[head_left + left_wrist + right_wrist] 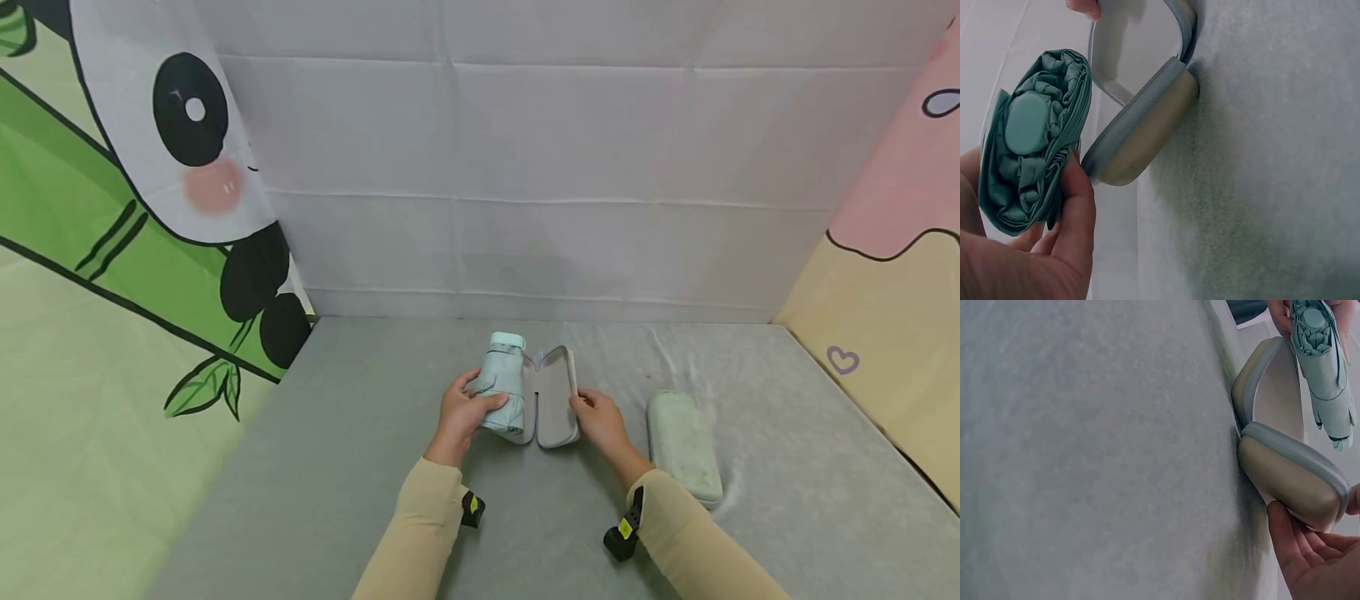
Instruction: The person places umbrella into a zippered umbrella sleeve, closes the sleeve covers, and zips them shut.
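My left hand [459, 415] grips a compact folded umbrella [501, 373] in pale blue-green fabric, thumb across its front. In the left wrist view, the umbrella's oval end [1027, 124] sits amid gathered folds of cloth. Close beside it, a zippered case [557, 404] lies spread wide on the table, its two halves joined along a middle hinge and lined in pale grey. The umbrella overlaps the case's left half in the head view. At the outer edge of the right half, my right hand [606, 427] holds the shell, with fingers [1288, 540] against its rounded outside.
A pale green oblong case [684, 446] lies to the right of my right hand. Grey cloth covers the table [337, 467]. A white fabric wall [555, 167] rises at the back, with printed cartoon panels on both sides.
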Demonstrator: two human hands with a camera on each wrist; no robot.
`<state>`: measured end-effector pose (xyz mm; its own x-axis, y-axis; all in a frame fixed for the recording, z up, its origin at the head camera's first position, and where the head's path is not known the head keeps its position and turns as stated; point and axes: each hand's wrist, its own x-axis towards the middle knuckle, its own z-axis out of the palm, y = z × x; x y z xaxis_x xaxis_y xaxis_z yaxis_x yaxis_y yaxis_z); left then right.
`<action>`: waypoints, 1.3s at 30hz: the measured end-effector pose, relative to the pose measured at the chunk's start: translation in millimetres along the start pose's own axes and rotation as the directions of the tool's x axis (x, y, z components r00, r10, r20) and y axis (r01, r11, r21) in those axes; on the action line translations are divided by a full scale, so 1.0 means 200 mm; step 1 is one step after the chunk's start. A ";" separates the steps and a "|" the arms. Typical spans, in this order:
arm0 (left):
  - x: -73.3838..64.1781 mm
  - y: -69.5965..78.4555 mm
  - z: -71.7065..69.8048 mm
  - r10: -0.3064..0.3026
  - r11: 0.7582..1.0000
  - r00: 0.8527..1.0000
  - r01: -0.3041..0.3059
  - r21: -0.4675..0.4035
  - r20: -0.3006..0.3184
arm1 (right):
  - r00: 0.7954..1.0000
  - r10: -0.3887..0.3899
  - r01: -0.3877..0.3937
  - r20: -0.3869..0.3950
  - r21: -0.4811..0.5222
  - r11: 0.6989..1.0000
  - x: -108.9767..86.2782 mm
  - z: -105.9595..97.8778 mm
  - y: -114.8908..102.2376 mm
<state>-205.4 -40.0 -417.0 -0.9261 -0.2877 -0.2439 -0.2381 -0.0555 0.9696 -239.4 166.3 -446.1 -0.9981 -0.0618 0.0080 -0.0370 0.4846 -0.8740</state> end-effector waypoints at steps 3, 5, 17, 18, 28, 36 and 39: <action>0.01 0.01 0.01 0.006 1.000 1.000 -0.006 0.007 0.002 | 1.000 0.001 -0.001 -0.002 -0.002 1.000 0.00 0.00 0.00; 0.01 0.01 0.01 0.013 1.000 1.000 -0.013 0.015 0.003 | 1.000 -0.002 0.002 -0.005 0.000 1.000 0.00 0.00 0.00; 0.02 0.00 0.03 0.034 0.993 0.998 -0.027 0.115 -0.052 | 1.000 -0.017 0.017 -0.003 0.014 1.000 0.00 0.00 -0.01; 0.02 0.00 0.03 0.036 0.991 0.998 -0.028 0.131 -0.059 | 1.000 -0.015 0.015 0.000 0.019 1.000 0.00 0.00 -0.01; 0.02 -0.04 0.03 0.032 0.969 0.993 -0.004 0.248 -0.110 | 1.000 -0.024 0.023 0.009 0.047 0.999 -0.01 0.01 -0.01; 0.05 -0.05 0.05 0.038 0.949 0.993 -0.001 0.317 -0.113 | 0.999 -0.048 0.048 -0.009 0.036 0.998 -0.01 0.01 -0.02; 0.05 -0.05 0.05 0.046 0.935 0.992 -0.001 0.356 -0.117 | 0.999 -0.046 0.046 -0.004 0.031 0.998 -0.01 0.01 -0.02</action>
<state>-215.5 -32.9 -430.4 -0.8956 -0.3995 -0.1959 -0.3256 0.2885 0.9004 -236.5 162.5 -443.9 -0.9955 -0.0800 0.0501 -0.0811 0.4539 -0.8874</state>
